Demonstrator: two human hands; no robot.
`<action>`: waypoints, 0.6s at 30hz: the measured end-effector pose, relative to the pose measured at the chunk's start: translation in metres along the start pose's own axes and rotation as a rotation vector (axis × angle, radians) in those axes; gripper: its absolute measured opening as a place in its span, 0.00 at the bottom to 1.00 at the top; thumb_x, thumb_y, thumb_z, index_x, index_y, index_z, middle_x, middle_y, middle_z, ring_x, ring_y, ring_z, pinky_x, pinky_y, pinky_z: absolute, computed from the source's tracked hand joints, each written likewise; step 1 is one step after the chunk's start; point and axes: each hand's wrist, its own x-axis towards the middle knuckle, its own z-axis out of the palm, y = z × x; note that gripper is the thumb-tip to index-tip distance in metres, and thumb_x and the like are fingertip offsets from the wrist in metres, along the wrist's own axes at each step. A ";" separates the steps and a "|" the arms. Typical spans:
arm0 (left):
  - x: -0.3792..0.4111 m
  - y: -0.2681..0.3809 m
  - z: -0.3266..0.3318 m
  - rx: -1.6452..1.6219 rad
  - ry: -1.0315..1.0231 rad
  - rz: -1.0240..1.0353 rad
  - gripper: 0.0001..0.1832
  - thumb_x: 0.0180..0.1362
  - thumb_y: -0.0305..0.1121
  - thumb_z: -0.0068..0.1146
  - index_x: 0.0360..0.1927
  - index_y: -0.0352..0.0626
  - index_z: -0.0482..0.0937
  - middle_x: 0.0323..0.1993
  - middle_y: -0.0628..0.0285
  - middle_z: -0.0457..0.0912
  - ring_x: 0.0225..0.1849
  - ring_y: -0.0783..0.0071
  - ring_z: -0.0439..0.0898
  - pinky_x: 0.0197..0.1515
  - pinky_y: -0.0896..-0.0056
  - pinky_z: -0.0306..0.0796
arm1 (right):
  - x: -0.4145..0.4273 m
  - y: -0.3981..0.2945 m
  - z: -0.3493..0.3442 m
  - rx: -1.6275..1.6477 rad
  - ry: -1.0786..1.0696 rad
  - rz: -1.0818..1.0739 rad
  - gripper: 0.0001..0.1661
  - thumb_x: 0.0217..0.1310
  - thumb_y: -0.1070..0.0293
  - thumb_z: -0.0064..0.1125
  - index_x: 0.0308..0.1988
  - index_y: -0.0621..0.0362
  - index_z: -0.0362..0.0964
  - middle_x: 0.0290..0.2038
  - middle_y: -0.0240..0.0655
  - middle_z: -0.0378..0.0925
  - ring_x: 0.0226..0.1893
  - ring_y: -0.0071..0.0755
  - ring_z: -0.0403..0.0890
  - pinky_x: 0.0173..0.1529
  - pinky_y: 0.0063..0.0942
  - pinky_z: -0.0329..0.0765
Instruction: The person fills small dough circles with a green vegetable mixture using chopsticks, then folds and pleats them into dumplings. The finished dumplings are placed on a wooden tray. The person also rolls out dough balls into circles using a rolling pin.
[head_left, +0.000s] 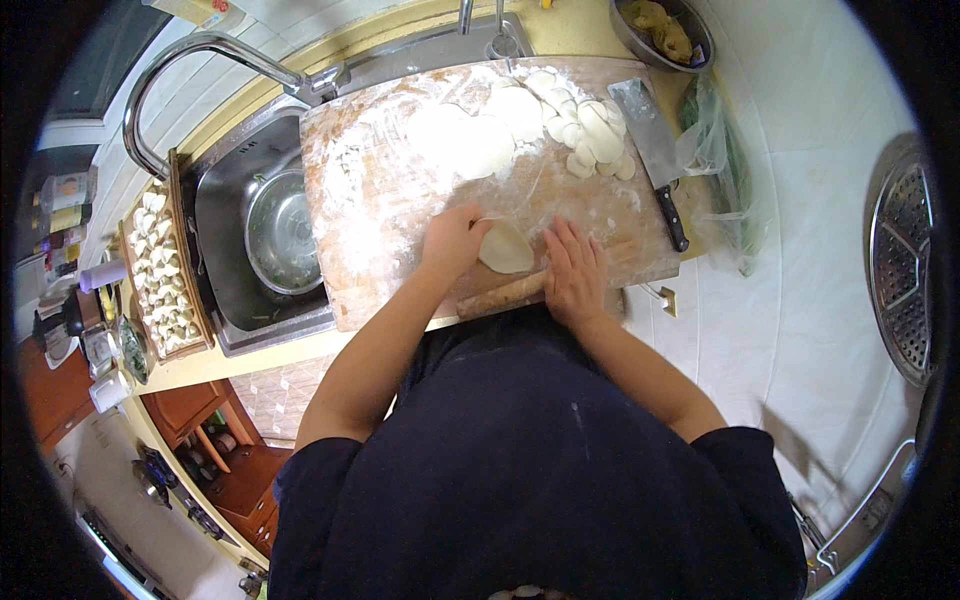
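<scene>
My left hand (452, 238) pinches the upper left edge of a thin dough wrapper (506, 246) lying on a floured wooden board (360, 262). Across a wooden rolling pin (501, 295) lies my right hand (576, 274), palm down with the fingers stretched forward. The pin sits just below the wrapper, near the board's front edge, partly covered by that hand. Rolled wrappers (517, 112) overlap farther back, some washed out by bright light. To their right are several small flattened dough pieces (596, 135).
A cleaver (646, 133) lies along the board's right side, its black handle towards me. Left of the board, a steel sink (225, 277) holds a metal basin (281, 232). Beyond it stands a tray (204, 330) of dumplings. A bowl (626, 49) and bagged greens (731, 180) sit at right.
</scene>
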 end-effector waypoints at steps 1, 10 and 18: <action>-0.001 -0.003 -0.001 0.073 -0.044 0.064 0.11 0.55 0.39 0.57 0.33 0.41 0.80 0.35 0.50 0.81 0.41 0.49 0.79 0.43 0.51 0.71 | -0.007 -0.002 -0.005 -0.008 -0.037 -0.002 0.26 0.57 0.70 0.48 0.57 0.56 0.68 0.62 0.42 0.66 0.63 0.48 0.66 0.65 0.47 0.60; 0.013 -0.006 -0.009 0.041 0.041 0.079 0.11 0.56 0.38 0.57 0.36 0.42 0.81 0.36 0.51 0.82 0.40 0.49 0.80 0.44 0.53 0.72 | -0.006 -0.002 0.002 0.006 -0.074 -0.013 0.26 0.55 0.68 0.50 0.56 0.56 0.70 0.63 0.40 0.66 0.64 0.45 0.65 0.65 0.48 0.60; 0.010 -0.018 -0.002 0.297 0.047 0.205 0.10 0.55 0.37 0.57 0.36 0.43 0.82 0.32 0.52 0.83 0.35 0.53 0.81 0.38 0.57 0.73 | 0.075 -0.015 0.012 -0.068 0.050 -0.037 0.26 0.58 0.70 0.47 0.58 0.58 0.68 0.64 0.39 0.65 0.63 0.45 0.66 0.65 0.48 0.60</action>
